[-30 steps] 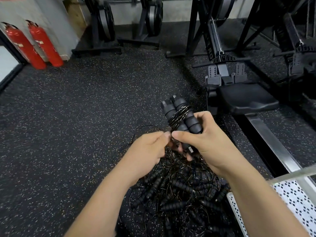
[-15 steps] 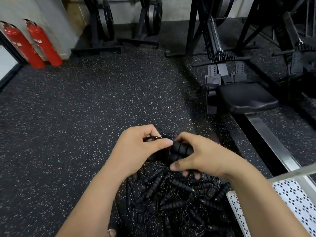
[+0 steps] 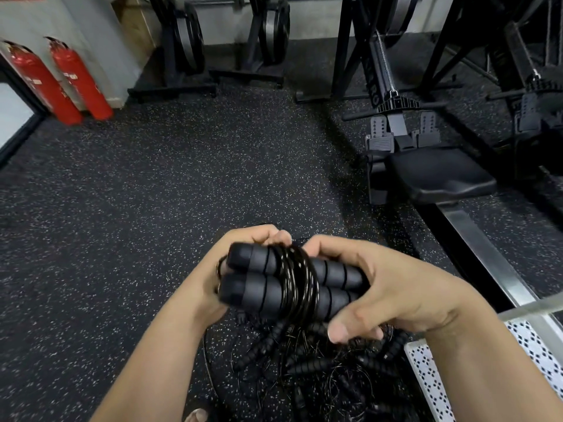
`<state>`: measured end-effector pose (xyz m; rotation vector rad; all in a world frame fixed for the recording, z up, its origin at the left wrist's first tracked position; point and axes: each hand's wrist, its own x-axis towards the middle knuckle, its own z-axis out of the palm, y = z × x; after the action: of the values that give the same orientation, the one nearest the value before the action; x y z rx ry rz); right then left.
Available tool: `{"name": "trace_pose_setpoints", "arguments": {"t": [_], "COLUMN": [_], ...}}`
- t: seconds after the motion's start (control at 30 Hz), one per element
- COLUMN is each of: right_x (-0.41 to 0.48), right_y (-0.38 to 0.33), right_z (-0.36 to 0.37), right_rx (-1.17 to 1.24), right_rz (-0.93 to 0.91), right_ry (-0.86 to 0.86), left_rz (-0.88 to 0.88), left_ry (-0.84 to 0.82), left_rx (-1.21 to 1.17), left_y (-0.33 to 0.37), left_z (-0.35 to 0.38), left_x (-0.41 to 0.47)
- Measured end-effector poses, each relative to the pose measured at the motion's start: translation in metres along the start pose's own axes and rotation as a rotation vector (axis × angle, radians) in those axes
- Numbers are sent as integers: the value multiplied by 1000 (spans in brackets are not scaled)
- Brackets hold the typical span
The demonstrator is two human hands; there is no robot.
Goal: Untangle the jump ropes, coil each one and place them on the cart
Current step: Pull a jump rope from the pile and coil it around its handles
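Clutching ribbed foam handles [image 3: 257, 289], glossy cable [image 3: 297, 278] wound round: left hand [image 3: 207, 278] and right hand [image 3: 405, 287], grips closed.

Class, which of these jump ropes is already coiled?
The jump rope between left hand and right hand: cord wound round its paired handles; the other ropes lie tangled on the floor.

A black rubber gym floor [image 3: 152, 193] flecked with pale specks stretches to a grey wall [image 3: 91, 32], where two red fire extinguishers [image 3: 77, 77] stand side by side at left. Weight plates [image 3: 192, 41] sit upright on black racks along the back. At right, a rowing machine [image 3: 396, 102] shows its black seat [image 3: 438, 175], footplates [image 3: 379, 132] and steel rail [image 3: 487, 260].
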<state>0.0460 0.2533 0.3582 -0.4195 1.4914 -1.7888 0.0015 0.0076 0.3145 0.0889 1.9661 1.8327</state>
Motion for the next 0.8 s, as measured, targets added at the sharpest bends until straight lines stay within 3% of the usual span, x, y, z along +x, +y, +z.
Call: {"name": "trace_pose_setpoints", "arguments": {"t": [0.1,0.33,0.43,0.53,0.63,0.8], "right_x": [5,24,27,27,24,23], "right_y": [0,7,18,25,28,32], "right_z": [3,6,-4,-16,-21,-19], "right_rx": [57,12,-114,-390,-577,-692], "right_rz": [-98,-216,-194,-35,147,331], "right_ry": [164,645,806,955,911,645], "left_rz": [0,-32,-13,-43,-34,48], "left_ry": [98,65,-5,-81,-89,-1], "left_rx": [86,120,363,471,461,425], "left_y": [3,7,8,5,8,8], "left_z": [9,27,25,21,20,12], "left_x": [-9,-3,-6,-6,-9,-8]}}
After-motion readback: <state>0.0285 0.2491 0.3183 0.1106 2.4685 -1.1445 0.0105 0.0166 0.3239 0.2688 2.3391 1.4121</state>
